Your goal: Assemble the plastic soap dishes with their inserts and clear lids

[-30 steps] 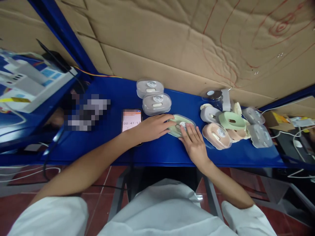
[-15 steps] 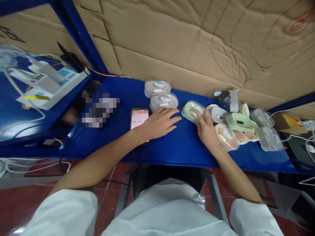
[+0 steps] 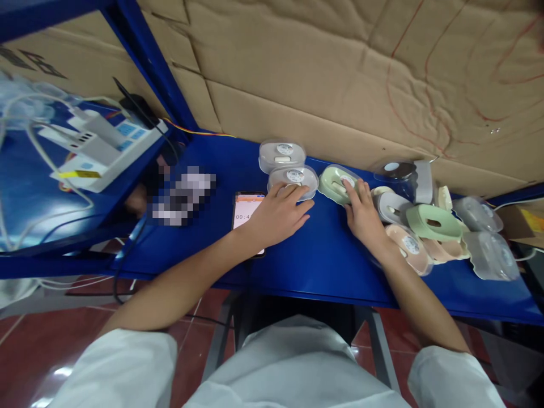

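Observation:
My right hand is at the right end of a green oval case with a clear lid and a round sticker. Its index finger lies on the lid, with the thumb at the near edge and the other fingers by the far side. Left of it, my left hand has its fingers spread over the near edge of a grey case with a clear lid. Whether it presses on that case I cannot tell. Behind stands a second grey case. The green case sits close beside the nearer grey one.
A phone showing a timer lies partly under my left forearm. Right of my right hand are a peach case, a green tray and clear lids. Cardboard walls the back. A power strip stands left.
The green case has moved away from me and closer to the nearer grey case, along with my right hand. My left hand has shifted slightly left relative to the grey case. The view has shifted too.

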### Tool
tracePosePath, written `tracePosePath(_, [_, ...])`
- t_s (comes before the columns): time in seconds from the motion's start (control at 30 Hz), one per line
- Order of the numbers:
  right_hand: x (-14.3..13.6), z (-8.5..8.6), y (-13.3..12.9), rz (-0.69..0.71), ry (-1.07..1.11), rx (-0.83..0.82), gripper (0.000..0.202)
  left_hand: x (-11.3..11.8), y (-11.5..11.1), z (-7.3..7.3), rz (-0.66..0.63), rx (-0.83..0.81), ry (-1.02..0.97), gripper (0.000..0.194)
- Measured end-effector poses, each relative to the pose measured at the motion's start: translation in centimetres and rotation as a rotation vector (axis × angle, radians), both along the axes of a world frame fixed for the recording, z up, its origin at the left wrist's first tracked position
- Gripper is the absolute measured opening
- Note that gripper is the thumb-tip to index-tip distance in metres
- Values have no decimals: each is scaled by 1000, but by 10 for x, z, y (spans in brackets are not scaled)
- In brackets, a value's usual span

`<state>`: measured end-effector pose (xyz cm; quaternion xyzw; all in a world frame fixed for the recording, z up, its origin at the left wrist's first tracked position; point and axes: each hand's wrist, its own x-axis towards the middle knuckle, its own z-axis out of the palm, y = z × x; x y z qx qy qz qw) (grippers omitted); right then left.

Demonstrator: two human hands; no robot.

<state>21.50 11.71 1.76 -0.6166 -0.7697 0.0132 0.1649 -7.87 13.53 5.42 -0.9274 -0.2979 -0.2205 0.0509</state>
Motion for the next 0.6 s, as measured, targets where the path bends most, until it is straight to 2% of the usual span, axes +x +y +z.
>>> tracePosePath(0.07, [-2,9,14,56,37,-16,65,0,1,-3,-8,-6,10,26])
tracePosePath(0.13, [1,25,28,40,58,32,61,0,1,-5,-12,-10,15,26])
tracePosePath(0.23, [14,55,42,-151,-6,155,53,0,2,-8,-12,-9,22,26])
tracePosePath(0.33, [35,77,53,-409,-156,119,47,1,2,-8,-17,-5,27,25])
tracePosePath(0.43, [53,83,63,-577,-274,29,43,1,2,-8,-24,-6,24,24])
tracePosePath(0.6, [63,79,73,-630,-344,30,49,1,1,-7,-20,-15,30,24])
